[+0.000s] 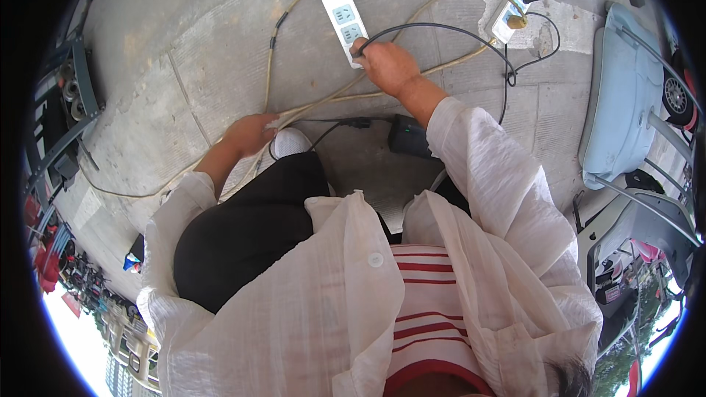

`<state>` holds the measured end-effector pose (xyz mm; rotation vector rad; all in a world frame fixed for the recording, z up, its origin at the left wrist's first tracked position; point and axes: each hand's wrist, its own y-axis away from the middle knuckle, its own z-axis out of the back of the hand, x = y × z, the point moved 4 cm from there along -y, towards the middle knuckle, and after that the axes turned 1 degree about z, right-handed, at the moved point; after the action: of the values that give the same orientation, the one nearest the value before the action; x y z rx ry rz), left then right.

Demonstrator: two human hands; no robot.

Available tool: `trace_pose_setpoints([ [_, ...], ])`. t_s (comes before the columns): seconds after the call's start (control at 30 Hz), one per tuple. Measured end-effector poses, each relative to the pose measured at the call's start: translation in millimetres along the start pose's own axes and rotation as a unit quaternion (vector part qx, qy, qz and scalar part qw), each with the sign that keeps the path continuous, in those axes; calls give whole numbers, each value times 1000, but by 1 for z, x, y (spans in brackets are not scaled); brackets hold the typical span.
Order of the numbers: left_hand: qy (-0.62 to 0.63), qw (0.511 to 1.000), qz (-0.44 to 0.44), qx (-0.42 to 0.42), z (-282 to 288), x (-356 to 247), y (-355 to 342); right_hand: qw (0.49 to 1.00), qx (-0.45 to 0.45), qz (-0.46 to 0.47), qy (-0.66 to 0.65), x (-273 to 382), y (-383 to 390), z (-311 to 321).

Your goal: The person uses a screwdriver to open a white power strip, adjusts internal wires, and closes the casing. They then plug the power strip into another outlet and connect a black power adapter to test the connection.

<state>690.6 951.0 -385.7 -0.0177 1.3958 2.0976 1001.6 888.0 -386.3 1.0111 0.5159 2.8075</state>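
Observation:
My right hand (388, 65) reaches forward and grips a black plug with its black cable (441, 26) at the near end of a white power strip (344, 20) lying on the concrete ground. My left hand (251, 132) rests lower on the left, closed around a bundle of beige cables (323, 101) near my white shoe (292, 140). A black adapter box (409, 135) lies on the ground just below my right forearm.
A second white power strip (507, 15) with black plugs sits at the upper right. A pale blue seat on a metal frame (624, 95) stands to the right. A dark metal rack (70, 103) is at the left. Beige cable loops across the concrete (184, 44).

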Motion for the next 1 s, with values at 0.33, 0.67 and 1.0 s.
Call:
trace_pose_setpoints([
  [0.33, 0, 1000, 5, 5, 0, 0, -1, 1000, -5, -4, -10, -1, 1, 0],
  [0.67, -9, 1000, 10, 13, 2, -3, 0, 999, 17, -33, -19, -2, 1, 0],
  [1.0, -5, 1000, 13, 8, 3, -5, -1, 999, 19, -32, -16, -2, 1, 2],
])
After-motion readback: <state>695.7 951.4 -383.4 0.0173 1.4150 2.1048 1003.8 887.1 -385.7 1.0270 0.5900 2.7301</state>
